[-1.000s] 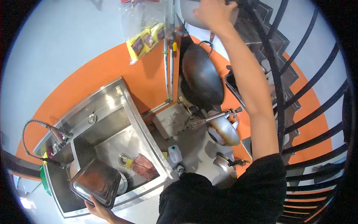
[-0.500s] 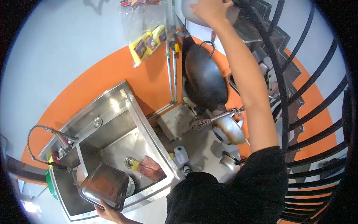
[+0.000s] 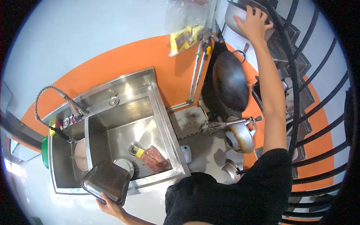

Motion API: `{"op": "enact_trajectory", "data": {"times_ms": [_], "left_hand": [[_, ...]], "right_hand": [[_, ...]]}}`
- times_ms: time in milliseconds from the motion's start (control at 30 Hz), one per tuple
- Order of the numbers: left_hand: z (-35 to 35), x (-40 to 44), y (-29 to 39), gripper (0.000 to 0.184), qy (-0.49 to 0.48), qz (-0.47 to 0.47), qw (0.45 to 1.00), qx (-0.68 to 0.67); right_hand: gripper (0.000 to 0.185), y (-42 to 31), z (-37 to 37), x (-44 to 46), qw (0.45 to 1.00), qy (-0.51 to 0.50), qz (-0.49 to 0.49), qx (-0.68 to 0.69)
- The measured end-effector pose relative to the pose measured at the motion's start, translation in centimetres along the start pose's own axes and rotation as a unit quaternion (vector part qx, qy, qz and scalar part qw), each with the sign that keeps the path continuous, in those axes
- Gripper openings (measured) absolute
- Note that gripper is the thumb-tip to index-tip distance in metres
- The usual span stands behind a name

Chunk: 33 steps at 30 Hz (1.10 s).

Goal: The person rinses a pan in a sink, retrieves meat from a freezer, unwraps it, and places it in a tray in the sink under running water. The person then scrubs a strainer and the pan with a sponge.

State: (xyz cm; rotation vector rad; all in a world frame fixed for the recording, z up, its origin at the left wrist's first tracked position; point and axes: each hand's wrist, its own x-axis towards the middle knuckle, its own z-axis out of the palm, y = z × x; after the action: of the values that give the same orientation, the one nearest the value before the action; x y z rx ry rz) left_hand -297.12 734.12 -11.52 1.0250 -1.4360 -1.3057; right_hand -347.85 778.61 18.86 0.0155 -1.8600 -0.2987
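My left hand (image 3: 108,204) grips the near edge of a dark rectangular pan (image 3: 106,182), tilted over the front rim of the steel sink (image 3: 170,127). High at the upper right, my right hand (image 3: 256,23) reaches to a large metal pot (image 3: 237,18); its fingers are spread over the pot's rim and touch it. A reddish packet with a yellow end (image 3: 154,159) lies in the right basin beside the drain. Partly behind the pan is a round white dish (image 3: 124,166). A pinkish round item (image 3: 81,154) sits in the left basin.
A black wok (image 3: 230,80) leans by the wall pipes. Below it are a whisk (image 3: 228,124), a scorched pot (image 3: 240,138) and a small saucepan (image 3: 231,171). Black railings (image 3: 295,93) curve along the right. A spring-hose faucet (image 3: 71,107) stands at the sink's back left.
The view has shifted, and the sink and wall now appear farther right or higher. More of the upper-right pot and my right hand shows. The pan is still in my left hand.
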Motion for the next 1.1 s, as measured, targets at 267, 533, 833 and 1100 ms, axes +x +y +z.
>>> {"op": "enact_trajectory", "data": {"times_ms": [267,533,833,1100], "left_hand": [[3.3,-0.1,0.8,0.047,-0.067,-0.013,0.996,0.054],[14.1,0.9,-4.5,0.027,-0.329,0.304,0.859,0.25],[14.0,13.2,-15.0,0.032,-0.514,0.406,0.652,0.383],[8.6,39.4,-11.3,0.09,-0.01,0.265,0.948,0.174]], "right_hand": [[0.054,-0.7,-3.7,-0.3,0.974,0.219,-0.056,0.015],[0.054,-25.9,-12.9,-22.0,0.572,-0.478,0.036,0.666],[0.053,-46.9,-12.4,-53.6,0.237,-0.673,0.423,0.558],[0.053,-63.4,-16.9,-60.3,0.405,-0.591,0.56,0.417]]}}
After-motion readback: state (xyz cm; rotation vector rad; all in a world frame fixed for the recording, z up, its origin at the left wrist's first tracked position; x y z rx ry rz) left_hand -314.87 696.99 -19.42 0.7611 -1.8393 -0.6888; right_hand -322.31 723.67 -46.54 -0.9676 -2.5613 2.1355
